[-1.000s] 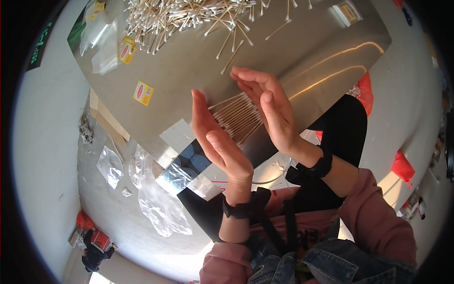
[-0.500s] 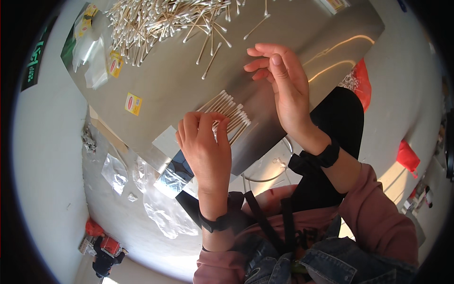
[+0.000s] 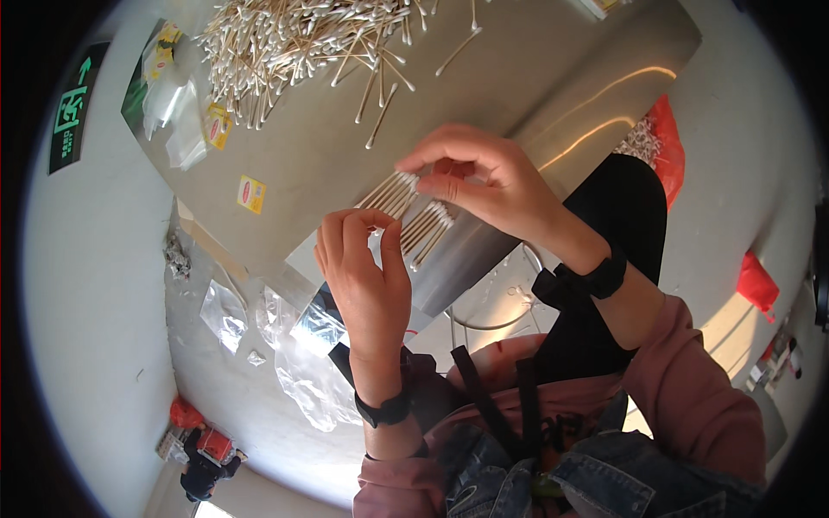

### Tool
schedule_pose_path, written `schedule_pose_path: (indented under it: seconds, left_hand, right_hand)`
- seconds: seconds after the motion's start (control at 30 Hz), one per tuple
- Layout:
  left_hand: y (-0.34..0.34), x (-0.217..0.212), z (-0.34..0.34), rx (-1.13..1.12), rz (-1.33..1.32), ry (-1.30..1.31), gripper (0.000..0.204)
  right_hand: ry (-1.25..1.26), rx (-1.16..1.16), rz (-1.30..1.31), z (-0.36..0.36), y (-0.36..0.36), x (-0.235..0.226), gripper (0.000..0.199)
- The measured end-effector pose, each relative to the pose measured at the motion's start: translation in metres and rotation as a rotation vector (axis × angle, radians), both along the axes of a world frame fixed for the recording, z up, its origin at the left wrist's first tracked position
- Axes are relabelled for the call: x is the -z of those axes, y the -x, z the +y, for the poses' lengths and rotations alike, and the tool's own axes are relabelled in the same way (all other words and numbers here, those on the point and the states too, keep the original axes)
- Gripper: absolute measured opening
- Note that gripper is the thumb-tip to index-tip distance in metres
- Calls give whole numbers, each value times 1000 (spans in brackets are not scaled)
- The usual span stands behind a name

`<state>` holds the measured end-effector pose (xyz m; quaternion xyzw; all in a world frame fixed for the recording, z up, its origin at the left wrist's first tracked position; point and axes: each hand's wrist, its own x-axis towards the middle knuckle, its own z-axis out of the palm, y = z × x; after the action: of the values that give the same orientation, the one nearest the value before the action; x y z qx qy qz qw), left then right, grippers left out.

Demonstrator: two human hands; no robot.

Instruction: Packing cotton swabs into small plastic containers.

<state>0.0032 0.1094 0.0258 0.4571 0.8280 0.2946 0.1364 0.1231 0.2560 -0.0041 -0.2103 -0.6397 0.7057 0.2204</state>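
Apparently at the step of squaring up a small batch of cotton swabs point(image 3: 423, 231), laid side by side on the metal table point(image 3: 302, 164) between the two hands, in two neighbouring groups with white tips not yet level. With left hand point(image 3: 358, 268) curled over the lower-left ends, thumb close to the fingers, but cannot tell whether actually pinching any. With right hand point(image 3: 492, 177) arched over the white tips of the farther group, thumb and forefinger spread apart, contact uncertain. Likely to call next for light, even pressure at both ends, enough to level the tips without rolling or crossing the sticks. In material, soft matt buds, small and rounded, on slim straight sticks of pale wood colour, against smooth grey metal with bright curved reflections. Farther off, a loose heap point(image 3: 294, 52) of more, crossing at all angles. Toward the left, a small flat yellow-and-white card point(image 3: 251, 194) and glossy, creased clear bags point(image 3: 188, 129); by the right edge, a thin, crumpled red bag point(image 3: 669, 160)
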Motion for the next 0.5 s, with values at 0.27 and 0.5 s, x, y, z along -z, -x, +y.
schedule_pose_path:
  seconds: [0.27,0.5]
  left_hand:
    - [-7,3,1,-28,-36,-98,10]
    - [-7,13,-9,-135,13,-84,12]
  right_hand:
    - [159,-58,-65,-5,0,-8,12]
    - [-135,406,-291,49,-87,-93,14]
